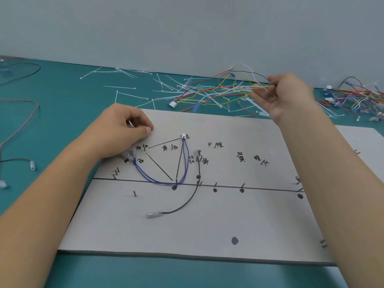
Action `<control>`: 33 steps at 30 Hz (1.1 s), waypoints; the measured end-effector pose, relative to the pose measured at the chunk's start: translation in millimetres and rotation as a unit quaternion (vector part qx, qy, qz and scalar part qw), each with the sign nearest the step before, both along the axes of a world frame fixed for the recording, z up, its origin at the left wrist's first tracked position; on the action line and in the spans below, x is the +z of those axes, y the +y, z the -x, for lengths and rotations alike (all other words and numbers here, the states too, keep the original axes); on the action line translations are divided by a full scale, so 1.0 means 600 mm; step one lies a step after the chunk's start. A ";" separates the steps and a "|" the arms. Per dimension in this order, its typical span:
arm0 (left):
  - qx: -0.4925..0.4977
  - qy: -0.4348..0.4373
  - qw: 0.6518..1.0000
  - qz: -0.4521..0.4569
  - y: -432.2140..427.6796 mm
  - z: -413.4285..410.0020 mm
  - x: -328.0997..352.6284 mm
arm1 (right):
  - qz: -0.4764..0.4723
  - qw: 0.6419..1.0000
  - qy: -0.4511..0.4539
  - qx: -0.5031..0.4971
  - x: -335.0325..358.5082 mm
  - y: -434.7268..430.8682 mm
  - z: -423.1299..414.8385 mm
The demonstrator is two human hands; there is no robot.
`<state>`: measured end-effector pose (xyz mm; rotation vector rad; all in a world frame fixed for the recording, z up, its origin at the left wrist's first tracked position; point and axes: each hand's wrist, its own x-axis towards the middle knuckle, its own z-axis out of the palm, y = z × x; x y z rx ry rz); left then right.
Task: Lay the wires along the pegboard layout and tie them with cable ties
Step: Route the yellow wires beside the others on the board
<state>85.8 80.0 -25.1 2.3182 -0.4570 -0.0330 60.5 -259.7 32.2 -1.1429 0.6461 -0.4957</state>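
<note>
Pegboard (187, 235): grey and flat on the teal table (62, 125), nearest of all, with pegs, black dots and handwritten marks along a drawn line.
Black wire (188, 203): on the board's near middle, curving from a clear terminal up past the line to a peg.
Blue wires (158, 180): a loop sagging to the drawn line, one end at the white connector (183, 136) farther back, the other at the terminals under the left wrist.
Left hand (122, 129): resting on the board's far left part, fingers curled, thumb tip on the surface. A pale sliver shows between the fingers, but I cannot tell whether it grips anything.
Right hand (284, 96): raised beyond the board's far right edge, fingertips pinching thin strands of the wire bundle (218, 90) – yellow, red, white and black, trailing left down to the table.
Cable ties (133, 88): white, scattered over the table past the board, some under the bundle.
Wire heap (357, 96): many-coloured, far right by the wall.
</note>
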 end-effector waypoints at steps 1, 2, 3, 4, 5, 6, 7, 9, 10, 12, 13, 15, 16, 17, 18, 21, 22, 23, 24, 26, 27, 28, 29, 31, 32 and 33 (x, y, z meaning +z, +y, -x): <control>-0.001 -0.001 1.000 0.000 0.000 0.000 0.000 | -0.018 0.999 -0.020 -0.018 0.003 -0.001 0.001; -0.001 -0.003 1.000 0.000 0.000 0.000 0.000 | -0.031 0.999 -0.033 -0.028 0.007 -0.001 0.002; -0.002 -0.004 1.000 -0.001 0.000 -0.001 0.001 | -0.037 0.998 -0.036 -0.033 0.011 0.001 0.005; -0.004 -0.006 1.000 -0.004 0.000 -0.001 0.001 | -0.036 0.998 -0.033 -0.031 0.013 0.004 0.008; -0.004 -0.007 1.000 -0.005 0.000 -0.002 0.001 | -0.034 0.999 -0.029 -0.026 0.014 0.008 0.011; -0.004 -0.007 1.000 -0.006 -0.001 -0.002 0.001 | -0.034 0.999 -0.027 -0.020 0.015 0.014 0.014; -0.004 -0.007 1.000 -0.005 -0.001 -0.002 0.001 | -0.037 0.999 -0.026 -0.015 0.014 0.020 0.017; -0.003 -0.007 1.000 -0.005 -0.002 -0.002 0.000 | -0.034 0.999 -0.021 -0.007 0.015 0.032 0.025; -0.003 -0.008 1.000 -0.003 -0.001 -0.002 0.000 | -0.025 1.000 -0.016 -0.001 0.017 0.040 0.029; -0.006 -0.007 1.000 0.009 0.003 -0.003 0.002 | -0.003 1.000 -0.012 0.026 0.021 0.059 0.038; -0.007 -0.004 1.000 0.019 0.006 -0.005 0.003 | 0.002 0.999 -0.018 0.048 0.025 0.072 0.044; -0.007 0.002 0.999 0.040 0.012 -0.007 0.005 | -0.003 0.994 -0.046 0.095 0.036 0.097 0.056; -0.006 0.005 0.999 0.051 0.014 -0.008 0.006 | -0.010 0.991 -0.066 0.117 0.042 0.111 0.063; -0.004 0.008 0.998 0.059 0.015 -0.010 0.007 | -0.019 0.987 -0.088 0.135 0.047 0.123 0.071; -0.002 0.009 0.998 0.065 0.015 -0.011 0.006 | -0.028 0.983 -0.109 0.147 0.050 0.136 0.080; 0.007 0.010 0.997 0.079 0.019 -0.013 0.004 | -0.075 0.965 -0.151 0.203 0.046 0.164 0.108; 0.005 0.009 0.997 0.081 0.018 -0.012 0.004 | -0.095 0.956 -0.152 0.234 0.042 0.171 0.117; 0.001 0.007 0.996 0.085 0.016 -0.010 0.006 | -0.110 0.947 -0.147 0.264 0.037 0.177 0.124; -0.006 0.005 0.995 0.096 0.013 -0.007 0.010 | -0.119 0.939 -0.142 0.289 0.032 0.180 0.130; -0.036 0.013 0.989 0.144 0.007 0.005 0.022 | -0.137 0.927 -0.132 0.323 0.025 0.187 0.135; -0.059 0.020 0.983 0.170 0.003 0.012 0.030 | -0.153 0.920 -0.127 0.337 0.023 0.190 0.137; -0.084 0.030 0.977 0.192 -0.001 0.021 0.037 | -0.175 0.910 -0.123 0.354 0.022 0.194 0.138; -0.110 0.041 0.971 0.208 -0.006 0.030 0.043 | -0.198 0.898 -0.121 0.373 0.021 0.197 0.140; -0.162 0.069 0.958 0.227 -0.019 0.052 0.054 | -0.222 0.877 -0.117 0.410 0.019 0.202 0.143; -0.184 0.087 0.952 0.229 -0.027 0.064 0.058 | -0.222 0.871 -0.114 0.424 0.019 0.204 0.144; -0.202 0.106 0.946 0.229 -0.036 0.076 0.061 | -0.220 0.868 -0.109 0.433 0.018 0.207 0.146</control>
